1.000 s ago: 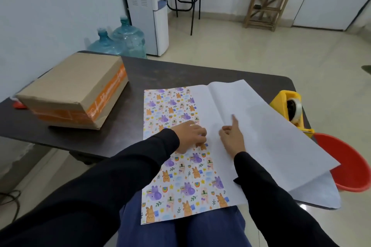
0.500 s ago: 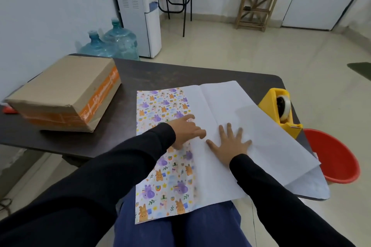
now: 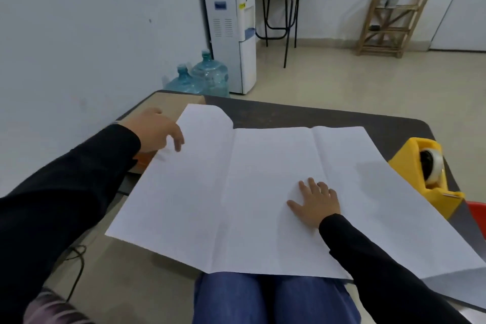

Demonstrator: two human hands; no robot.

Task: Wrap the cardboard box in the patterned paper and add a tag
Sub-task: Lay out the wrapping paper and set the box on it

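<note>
Patterned paper (image 3: 263, 179) may crease if the cardboard box (image 3: 181, 101) drags across; right hand (image 3: 317, 202) presses it flat, left hand (image 3: 155, 130) relaxed, empty.

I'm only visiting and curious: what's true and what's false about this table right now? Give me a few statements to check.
1. The large sheet of wrapping paper lies with its plain white side up. True.
2. The right hand grips the yellow tape dispenser. False: it rests flat on the paper with its fingers spread, and the dispenser stands untouched to its right.
3. The brown cardboard box sits in the middle of the paper. False: it is at the left side of the dark table, partly hidden by the paper and the left hand.
4. The left hand is over by the box, at the paper's left edge. True.
5. Blue water bottles stand on the floor beside a white water dispenser. True.
</note>
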